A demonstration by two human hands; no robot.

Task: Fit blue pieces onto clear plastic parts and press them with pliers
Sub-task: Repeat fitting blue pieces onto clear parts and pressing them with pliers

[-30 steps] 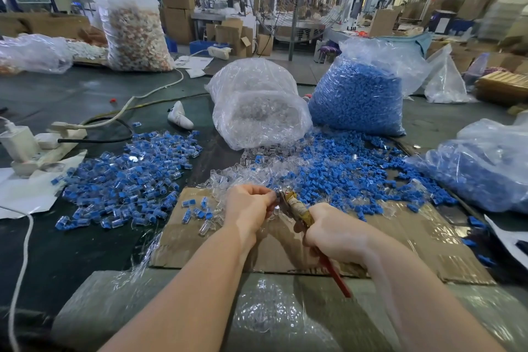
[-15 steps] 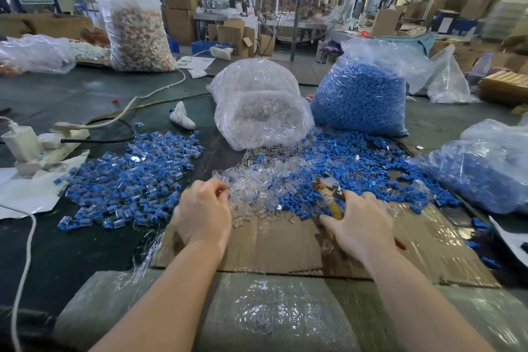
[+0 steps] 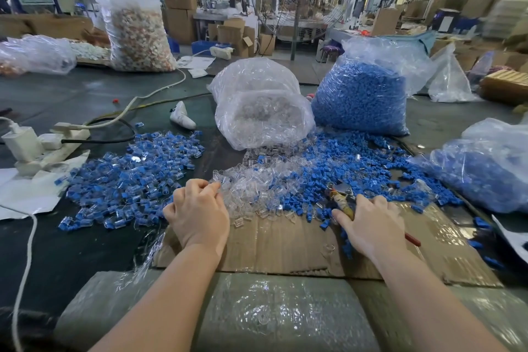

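The left hand [image 3: 200, 216] had moved left from the pliers to pinch at the loose clear plastic parts [image 3: 251, 194]; the right hand [image 3: 371, 226] gripped the yellow-and-red-handled pliers [image 3: 341, 198] among scattered small blue plastic pieces [image 3: 357, 168], no longer raised.

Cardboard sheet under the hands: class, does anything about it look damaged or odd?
Yes. The cardboard sheet has a ragged, torn near edge, and loose blue pieces and clear parts lie spilled across it.
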